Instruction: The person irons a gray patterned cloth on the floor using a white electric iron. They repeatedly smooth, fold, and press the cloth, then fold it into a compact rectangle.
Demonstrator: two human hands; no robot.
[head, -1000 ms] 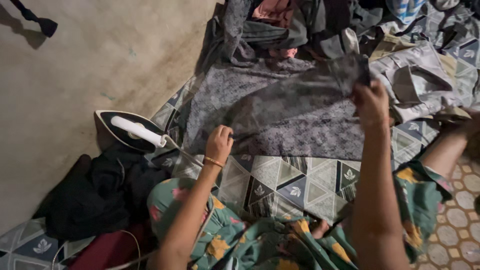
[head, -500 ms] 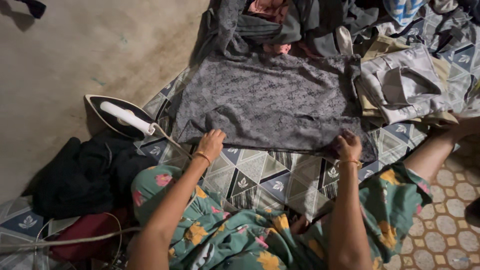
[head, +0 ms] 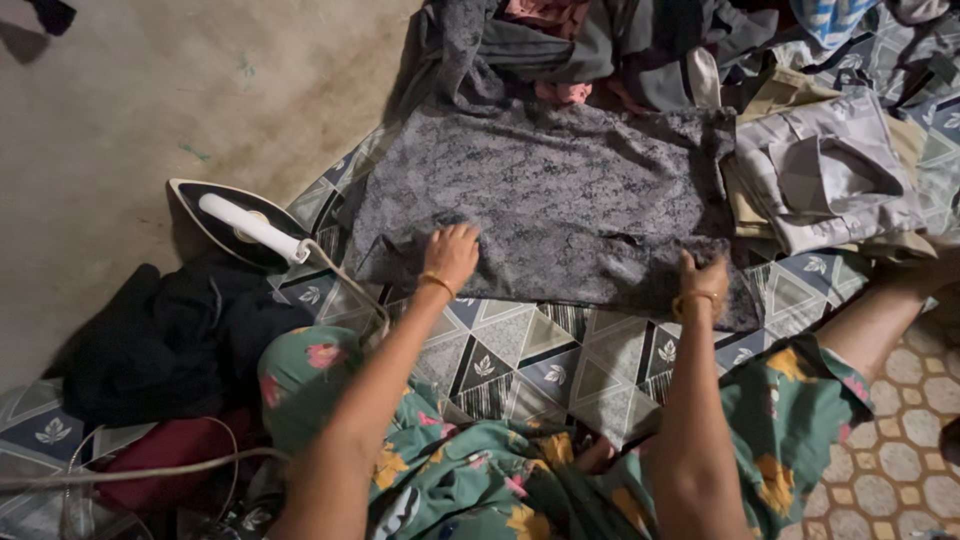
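Both hands slid onto grey cloth (head: 560,205), palms flat, ungripping; cloth long axis left-right.

Setting: home interior, floor-level ironing spot. A bare concrete floor (head: 150,110) is seen at far left; a geometric-patterned sheet (head: 560,360) is spread over it. An electric iron (head: 240,225) is stood left; heaped clothes (head: 600,45) are piled far; patterned tiles (head: 900,450) are laid near right.

mottled grey cloth (head: 560,200); black-and-white iron (head: 240,225); geometric blue-grey sheet (head: 530,355)
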